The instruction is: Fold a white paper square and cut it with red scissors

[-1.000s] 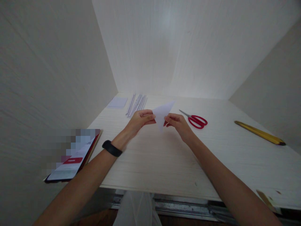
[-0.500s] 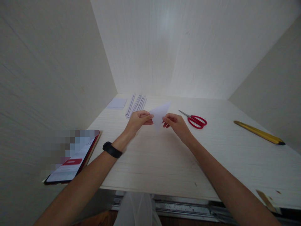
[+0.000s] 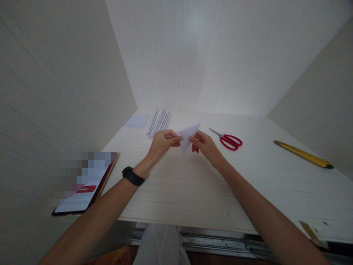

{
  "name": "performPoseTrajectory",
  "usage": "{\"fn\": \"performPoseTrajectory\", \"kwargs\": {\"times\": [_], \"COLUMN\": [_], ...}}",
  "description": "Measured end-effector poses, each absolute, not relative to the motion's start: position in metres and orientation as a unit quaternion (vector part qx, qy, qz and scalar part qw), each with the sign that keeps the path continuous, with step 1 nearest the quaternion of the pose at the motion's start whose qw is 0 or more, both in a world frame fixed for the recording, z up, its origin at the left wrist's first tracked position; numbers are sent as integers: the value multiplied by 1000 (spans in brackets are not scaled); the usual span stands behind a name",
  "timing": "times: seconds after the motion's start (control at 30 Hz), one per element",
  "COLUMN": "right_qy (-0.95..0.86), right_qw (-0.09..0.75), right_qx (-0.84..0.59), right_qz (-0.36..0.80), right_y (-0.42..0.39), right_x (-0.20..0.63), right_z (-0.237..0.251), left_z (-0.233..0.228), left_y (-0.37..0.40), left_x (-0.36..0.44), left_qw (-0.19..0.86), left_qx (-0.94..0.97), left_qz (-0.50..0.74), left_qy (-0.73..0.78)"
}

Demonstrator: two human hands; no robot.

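Note:
A small white sheet of paper [image 3: 188, 134], folded to a roughly triangular shape, is held above the tabletop between both hands. My left hand [image 3: 167, 141] pinches its left edge between thumb and fingers. On the other side, my right hand [image 3: 204, 144] grips the right edge, thumb on the near face. Just behind my left hand lie several thin folded paper strips [image 3: 160, 123]. Red-handled scissors [image 3: 230, 142] rest to the right of my right hand, blades pointing to the far left.
At the far left corner sits a flat stack of paper [image 3: 137, 120]. A tablet or folder-like item [image 3: 82, 198], partly blurred out, lies at the left edge. A yellow tool with a dark tip [image 3: 303, 154] is at the right. Pale walls [image 3: 193, 66] enclose the tabletop [image 3: 176, 198].
The paper has tilted slightly and its lower point has risen a little. Both thumbs have shifted inward over its face. Everything on the table stays where it was.

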State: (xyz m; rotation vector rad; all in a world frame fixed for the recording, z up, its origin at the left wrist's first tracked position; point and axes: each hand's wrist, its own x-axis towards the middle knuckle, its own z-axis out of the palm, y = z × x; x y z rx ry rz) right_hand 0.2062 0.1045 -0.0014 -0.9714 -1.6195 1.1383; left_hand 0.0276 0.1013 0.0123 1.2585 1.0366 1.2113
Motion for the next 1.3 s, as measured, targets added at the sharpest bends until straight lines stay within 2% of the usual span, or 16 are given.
{"fn": "performPoseTrajectory", "kwargs": {"times": [0.17, 0.33, 0.43, 0.83, 1.3], "right_qy": [-594, -542, -539, -554, -560], "right_qw": [469, 454, 452, 435, 449], "right_qx": [-364, -360, -373, -347, -419], "right_qz": [543, 609, 605, 620, 556], "right_y": [98, 94, 94, 97, 102], "right_x": [207, 208, 208, 214, 215], "right_z": [7, 12, 12, 11, 7], "left_z": [13, 13, 12, 19, 20], "left_y": [101, 97, 96, 101, 104], "left_x": [26, 27, 27, 19, 17], "left_qw": [532, 440, 427, 506, 508], "left_qx": [551, 612, 628, 575, 542], "left_qz": [489, 487, 479, 485, 499], "left_qy": [418, 442, 440, 422, 448]}}
